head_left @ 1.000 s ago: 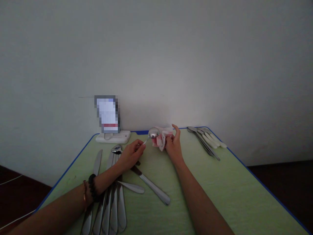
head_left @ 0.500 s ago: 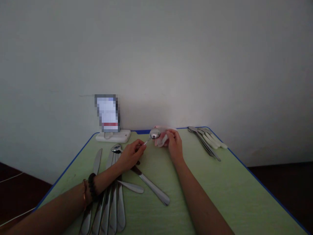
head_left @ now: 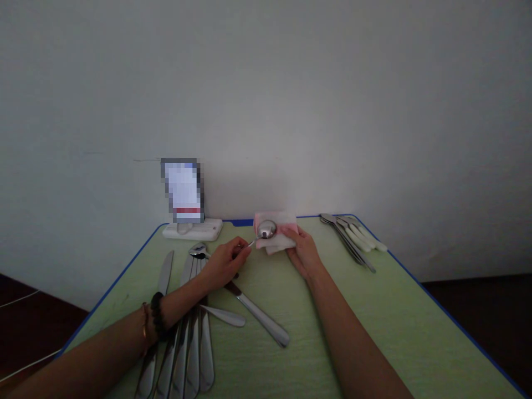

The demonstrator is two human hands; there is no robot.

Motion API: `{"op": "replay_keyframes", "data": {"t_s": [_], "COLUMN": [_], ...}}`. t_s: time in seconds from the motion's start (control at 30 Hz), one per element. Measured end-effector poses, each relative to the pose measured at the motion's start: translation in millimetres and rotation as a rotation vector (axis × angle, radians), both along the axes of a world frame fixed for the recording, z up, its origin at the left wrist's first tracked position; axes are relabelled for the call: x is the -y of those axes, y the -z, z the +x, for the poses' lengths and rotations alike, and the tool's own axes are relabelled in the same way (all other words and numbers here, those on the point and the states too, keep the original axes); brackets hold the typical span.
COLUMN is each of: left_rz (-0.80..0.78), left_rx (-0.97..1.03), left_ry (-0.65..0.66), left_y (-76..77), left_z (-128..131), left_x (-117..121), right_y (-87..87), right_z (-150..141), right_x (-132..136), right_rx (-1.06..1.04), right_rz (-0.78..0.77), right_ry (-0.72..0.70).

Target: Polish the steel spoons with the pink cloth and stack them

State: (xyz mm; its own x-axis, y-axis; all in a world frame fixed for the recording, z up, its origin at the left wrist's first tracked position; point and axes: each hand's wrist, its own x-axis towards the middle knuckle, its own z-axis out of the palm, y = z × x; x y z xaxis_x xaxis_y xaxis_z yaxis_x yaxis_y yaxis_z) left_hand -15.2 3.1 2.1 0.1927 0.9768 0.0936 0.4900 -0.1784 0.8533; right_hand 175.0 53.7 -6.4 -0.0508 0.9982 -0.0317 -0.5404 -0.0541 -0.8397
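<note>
My left hand (head_left: 224, 262) pinches the handle of a metal spoon (head_left: 266, 229), whose bowl is raised over the table's far middle. Behind and under the bowl, my right hand (head_left: 305, 252) holds a pink and white cloth (head_left: 279, 233) spread flat against the spoon. Both hands are closed on what they hold. A table knife (head_left: 257, 315) lies on the green table (head_left: 374, 327) just below my left hand, pointing toward the near right.
A row of knives and spoons (head_left: 183, 343) lies under my left forearm at the near left. Another group of cutlery (head_left: 353, 239) with white handles lies at the far right corner. A white stand (head_left: 192, 229) with a blurred screen stands at the far edge by the wall.
The cloth, bunched in my right hand a second ago, is now opened out flat behind the spoon's bowl. My right hand has turned palm up under it. The left hand barely moved.
</note>
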Motion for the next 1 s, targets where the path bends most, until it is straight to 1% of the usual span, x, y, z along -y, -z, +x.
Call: {"op": "replay_keyframes", "data": {"t_s": [0.2, 0.37, 0.53, 0.6, 0.73, 0.8, 0.9, 1.0], "left_rz": [-0.005, 0.009, 0.101, 0.114, 0.067, 0.062, 0.033, -0.011], "left_rx": [-0.034, -0.027, -0.021, -0.009, 0.118, 0.15, 0.122, 0.044], "left_ry": [0.014, -0.023, -0.058, -0.062, -0.078, -0.085, -0.056, -0.018], "left_y": [-1.3, -0.8, -0.2, 0.0, 0.6, 0.2, -1.6, -4.0], "left_z": [1.0, 0.8, -0.5, -0.5, 0.5, 1.1, 1.9, 2.3], "left_x": [1.1, -1.1, -3.4, -3.6, -3.3, -2.6, -0.8, 1.1], "right_y": [-5.4, -4.2, -1.9, -1.6, -2.5, -4.1, -8.6, -13.1], "right_z": [0.9, 1.1, 1.0, 1.1, 1.1, 1.2, 1.6, 3.4], "right_x": [3.4, 2.9, -2.3, -3.6, -3.5, -2.2, 1.9, 6.6], "right_rx": [-0.061, -0.081, -0.114, -0.132, -0.125, -0.127, -0.14, -0.169], "right_rz": [-0.004, -0.084, -0.104, -0.121, -0.111, -0.113, -0.125, -0.111], "right_ry": [-0.054, -0.063, 0.014, 0.034, 0.043, 0.03, -0.006, -0.078]}}
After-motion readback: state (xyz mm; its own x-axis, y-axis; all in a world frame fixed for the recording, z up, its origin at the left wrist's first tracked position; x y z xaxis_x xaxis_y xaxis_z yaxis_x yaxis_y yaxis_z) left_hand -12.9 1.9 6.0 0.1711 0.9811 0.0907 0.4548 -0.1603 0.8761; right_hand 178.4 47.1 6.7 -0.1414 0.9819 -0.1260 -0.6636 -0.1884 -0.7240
